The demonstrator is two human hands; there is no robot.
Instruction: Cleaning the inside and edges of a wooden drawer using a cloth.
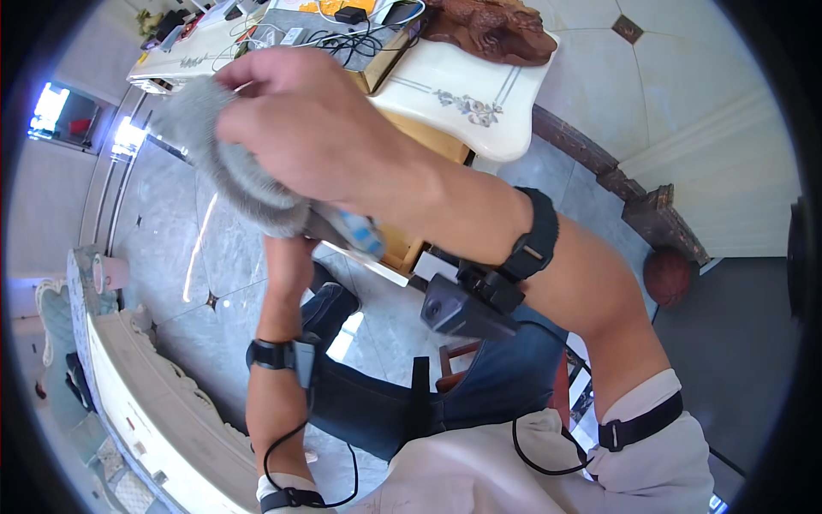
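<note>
My right hand (287, 116) reaches across to the upper left. Its thumb and fingers are closed on a grey, fuzzy, soft piece of fabric (244, 176) with a thick, rounded edge; its exact kind I cannot make out. My left hand (289, 255) comes up from below to the lower end of this fabric, which covers its fingers, so its grip is hidden. A blue-and-white patterned piece (364, 231) shows just below my right wrist, beside the fabric. Whether it belongs to the fabric is unclear.
Ahead stands a white desk (479, 94) with an opened wooden drawer (398, 248). On it are tangled black cables (347, 43) and a brown carving (492, 30). A cream sofa (154, 377) is at the left. A dark red ball (666, 276) lies at the right.
</note>
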